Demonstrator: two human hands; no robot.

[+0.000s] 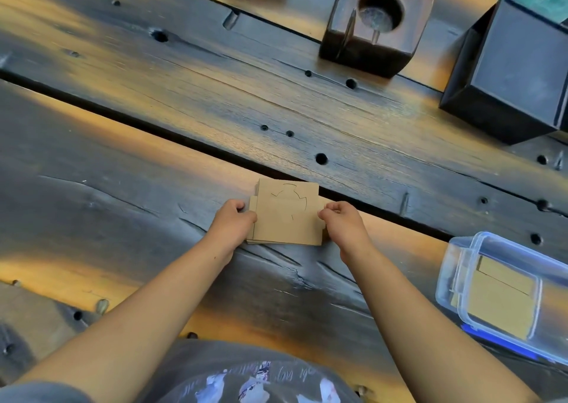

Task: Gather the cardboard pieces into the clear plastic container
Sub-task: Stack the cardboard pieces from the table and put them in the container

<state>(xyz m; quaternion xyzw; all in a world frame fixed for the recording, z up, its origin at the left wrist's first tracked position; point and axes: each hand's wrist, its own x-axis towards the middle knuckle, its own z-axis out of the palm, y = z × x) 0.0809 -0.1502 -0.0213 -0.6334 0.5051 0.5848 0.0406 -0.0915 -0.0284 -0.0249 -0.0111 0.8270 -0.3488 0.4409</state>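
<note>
Fingers (242,210) gripping cardboard pieces (285,218), flat, squarish

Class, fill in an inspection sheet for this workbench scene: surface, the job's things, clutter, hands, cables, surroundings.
Surface: dark, scorched wooden planks with holes, gouges and a gap between boards.
Job's things: a stack of cardboard pieces lies flat at centre; the clear plastic container sits at the right edge with cardboard already inside.
Clutter: a dark wooden block with a round hole, and a black box, both at the far side.
Hands: left hand and right hand pinch the stack's opposite sides.
Cables: nothing seen.
Surroundings: a greenish object at the top right corner, too cropped to identify.
</note>
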